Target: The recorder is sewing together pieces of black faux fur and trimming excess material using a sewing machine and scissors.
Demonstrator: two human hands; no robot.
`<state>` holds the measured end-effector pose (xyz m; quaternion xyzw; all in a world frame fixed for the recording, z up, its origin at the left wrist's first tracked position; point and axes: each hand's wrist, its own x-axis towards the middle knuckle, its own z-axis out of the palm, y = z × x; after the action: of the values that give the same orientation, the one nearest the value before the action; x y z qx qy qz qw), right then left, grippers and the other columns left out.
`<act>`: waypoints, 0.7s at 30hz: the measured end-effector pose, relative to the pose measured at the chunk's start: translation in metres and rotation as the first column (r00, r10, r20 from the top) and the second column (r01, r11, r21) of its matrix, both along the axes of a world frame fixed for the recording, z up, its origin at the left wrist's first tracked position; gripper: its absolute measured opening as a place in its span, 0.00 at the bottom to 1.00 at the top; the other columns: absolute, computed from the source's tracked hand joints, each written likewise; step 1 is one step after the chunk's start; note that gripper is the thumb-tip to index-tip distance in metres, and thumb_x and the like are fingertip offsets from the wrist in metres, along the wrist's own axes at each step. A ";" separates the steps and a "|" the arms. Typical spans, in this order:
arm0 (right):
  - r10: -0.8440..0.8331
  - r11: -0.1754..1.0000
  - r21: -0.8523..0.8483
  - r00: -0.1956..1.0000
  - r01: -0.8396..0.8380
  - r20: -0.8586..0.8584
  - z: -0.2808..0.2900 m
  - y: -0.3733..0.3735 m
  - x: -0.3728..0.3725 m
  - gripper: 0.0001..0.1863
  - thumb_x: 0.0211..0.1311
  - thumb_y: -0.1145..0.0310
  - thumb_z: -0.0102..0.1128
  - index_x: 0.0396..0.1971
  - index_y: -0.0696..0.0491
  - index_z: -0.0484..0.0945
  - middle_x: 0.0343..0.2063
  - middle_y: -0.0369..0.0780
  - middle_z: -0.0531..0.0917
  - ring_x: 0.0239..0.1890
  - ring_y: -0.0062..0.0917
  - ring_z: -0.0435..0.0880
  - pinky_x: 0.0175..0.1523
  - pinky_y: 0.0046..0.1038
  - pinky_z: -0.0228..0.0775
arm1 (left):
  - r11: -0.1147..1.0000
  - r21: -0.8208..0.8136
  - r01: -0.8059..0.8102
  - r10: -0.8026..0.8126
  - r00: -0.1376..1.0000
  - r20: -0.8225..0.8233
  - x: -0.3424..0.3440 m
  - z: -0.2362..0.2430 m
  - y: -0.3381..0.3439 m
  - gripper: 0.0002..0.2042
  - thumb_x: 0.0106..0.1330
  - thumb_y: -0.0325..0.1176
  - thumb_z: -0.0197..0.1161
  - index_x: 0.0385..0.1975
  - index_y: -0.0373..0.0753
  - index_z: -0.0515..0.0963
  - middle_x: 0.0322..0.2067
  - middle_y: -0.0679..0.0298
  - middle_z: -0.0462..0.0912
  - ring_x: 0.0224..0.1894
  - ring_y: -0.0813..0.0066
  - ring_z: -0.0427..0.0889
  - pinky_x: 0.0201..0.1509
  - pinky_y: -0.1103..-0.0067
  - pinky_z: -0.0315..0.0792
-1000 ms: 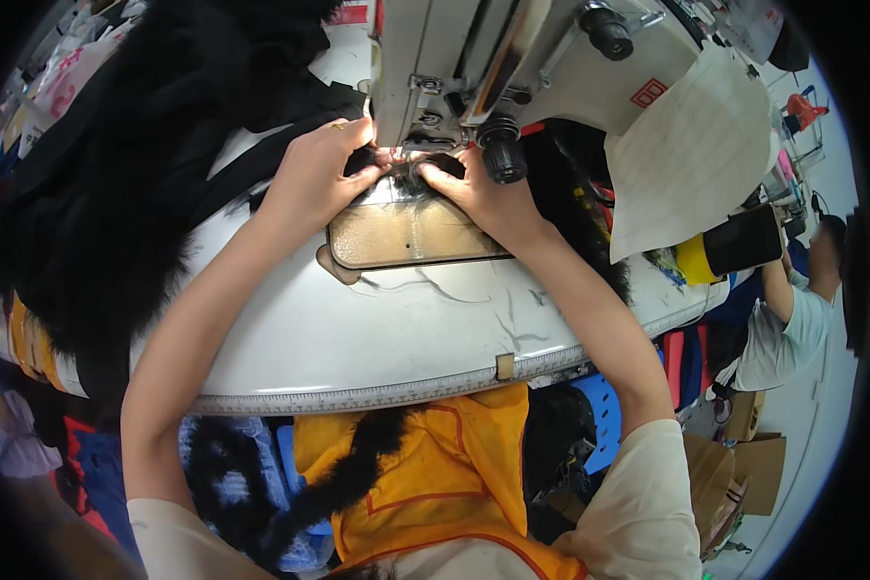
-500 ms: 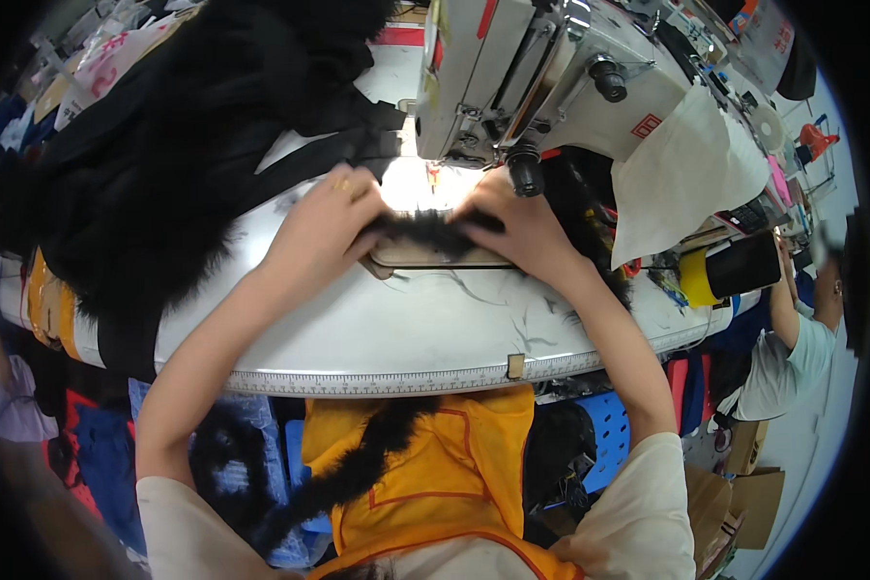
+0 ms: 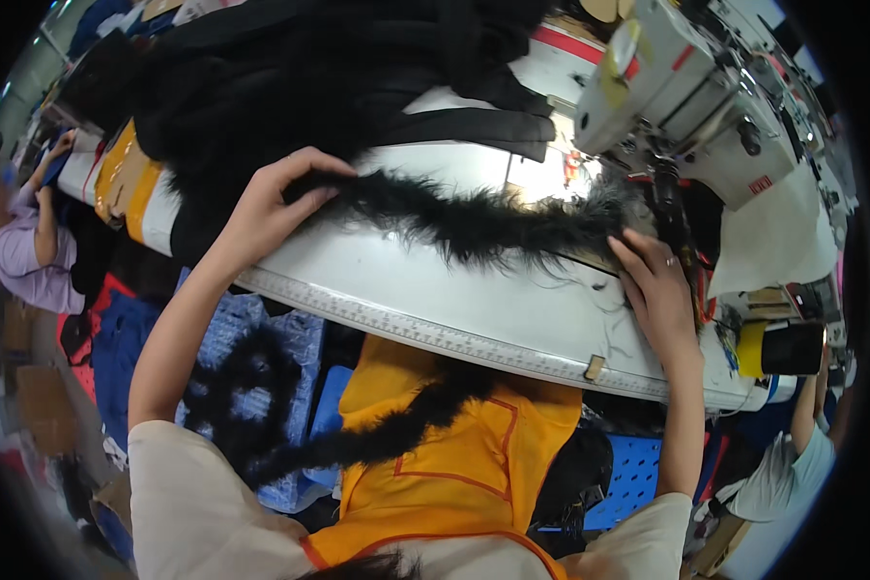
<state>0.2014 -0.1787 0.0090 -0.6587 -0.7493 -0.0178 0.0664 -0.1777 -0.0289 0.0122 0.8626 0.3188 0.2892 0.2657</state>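
Observation:
A fluffy black fur trim (image 3: 474,224) stretches sideways over the front of the white sewing table (image 3: 377,275). My left hand (image 3: 278,205) pinches its left end between thumb and fingers. At its other end, close to the sewing machine (image 3: 672,72), my right hand (image 3: 655,290) has its fingers curled on the fur, with the thumb mostly hidden. The lit needle area lies just beyond the trim. Behind my left hand, a large black garment (image 3: 290,82) is heaped, and one of its bands (image 3: 464,128) reaches toward the machine.
A measuring tape (image 3: 396,324) runs along the table's front edge. Another black fluffy strip (image 3: 377,440) lies across my orange apron (image 3: 454,474). White cloth (image 3: 778,237) hangs beside the machine. A yellow-and-black cylinder (image 3: 783,348) stands at right. Other people sit at both sides.
My hands have spread apart, drawing the fur trim out lengthwise and away from the needle area. The whole view has swung left, so the machine now appears farther right.

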 end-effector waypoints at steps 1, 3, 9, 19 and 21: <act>0.062 0.997 0.056 0.998 -0.061 -0.023 -0.001 -0.002 0.000 0.24 0.48 0.75 0.58 0.49 0.48 0.72 0.52 0.38 0.70 0.54 0.36 0.68 0.58 0.35 0.58 | 0.983 -0.175 -0.055 0.075 0.991 0.112 -0.005 0.002 0.000 0.13 0.52 0.18 0.58 0.39 0.37 0.76 0.35 0.64 0.77 0.38 0.76 0.76 0.46 0.82 0.70; 0.180 0.981 0.089 0.980 -0.172 -0.086 -0.002 -0.007 0.001 0.22 0.49 0.76 0.56 0.48 0.47 0.73 0.53 0.39 0.69 0.54 0.37 0.67 0.58 0.36 0.57 | 0.965 -0.238 -0.112 0.156 0.972 0.175 -0.019 0.006 0.003 0.10 0.57 0.22 0.59 0.38 0.36 0.76 0.35 0.66 0.78 0.38 0.82 0.76 0.45 0.86 0.70; -0.090 0.981 0.183 0.988 0.067 0.124 0.004 -0.028 0.009 0.22 0.52 0.72 0.56 0.51 0.44 0.71 0.56 0.36 0.67 0.57 0.37 0.64 0.61 0.37 0.54 | 0.875 -0.479 0.074 0.195 0.852 0.486 -0.088 0.010 0.018 0.19 0.63 0.27 0.50 0.54 0.35 0.65 0.56 0.56 0.66 0.57 0.70 0.66 0.60 0.77 0.60; 0.512 0.859 0.245 0.741 -0.450 -0.435 0.013 -0.023 -0.078 0.34 0.44 0.70 0.64 0.56 0.51 0.65 0.57 0.41 0.68 0.55 0.35 0.69 0.61 0.33 0.56 | 0.670 -0.713 0.209 -0.223 0.972 0.076 -0.020 0.038 -0.087 0.14 0.56 0.22 0.44 0.40 0.30 0.74 0.39 0.56 0.78 0.41 0.69 0.76 0.38 0.80 0.70; 0.625 0.745 0.260 0.506 -0.614 -0.595 0.001 -0.012 -0.116 0.41 0.42 0.67 0.66 0.60 0.50 0.59 0.57 0.41 0.67 0.55 0.36 0.69 0.64 0.35 0.51 | 0.704 -0.496 0.508 -0.630 0.770 -0.105 0.017 0.028 -0.100 0.22 0.40 0.16 0.45 0.37 0.36 0.77 0.31 0.60 0.79 0.38 0.65 0.76 0.39 0.77 0.70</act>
<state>0.0853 -0.1910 0.0097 -0.3097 -0.8622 0.2303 0.3280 -0.1604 -0.1289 0.0398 0.8660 0.1235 -0.0069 0.4846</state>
